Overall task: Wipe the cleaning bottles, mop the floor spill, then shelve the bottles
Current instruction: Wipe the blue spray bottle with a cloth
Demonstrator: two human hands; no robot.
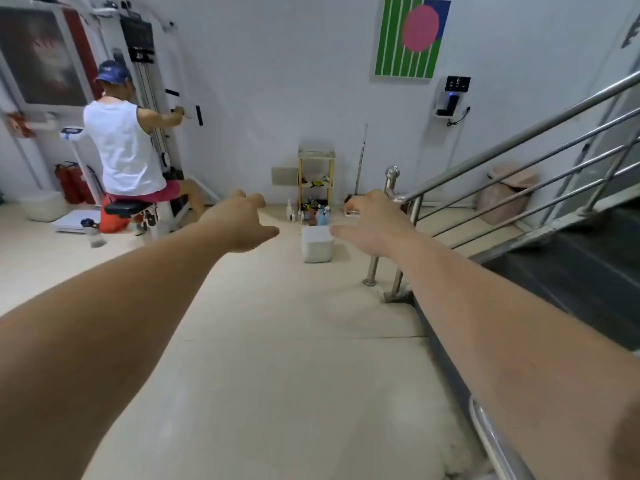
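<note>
Both arms reach straight ahead toward 12 o'clock. The left hand is released, fingers loosely spread and thumb out, holding nothing. The right hand is the same, relaxed and empty, with its thumb pointing inward. Neither touches anything. By my judgement they are raised only for balance or for reaching while walking up, since the work lies well ahead.

The cleaning bottles stand in a tight cluster on the floor at 12 o'clock, at the foot of a small yellow shelf set against the far wall. They probably sit on the ground because they have yet to be wiped and put away. The lower tiers already hold a few small items too blurred to name. Just in front of the bottles is a white tub, handy for water or cloths, though what is in it cannot be seen.

A mop handle leans on the wall at 1 o'clock, just beside the shelf and within easy reach of the bottles. I cannot make out a spill on the floor.

A steel stair railing climbs away at 2 o'clock. At 10 o'clock another person sits at a gym machine, well apart from the shelf.

The task looks barely begun: the first step is to close in and take up a bottle.
</note>
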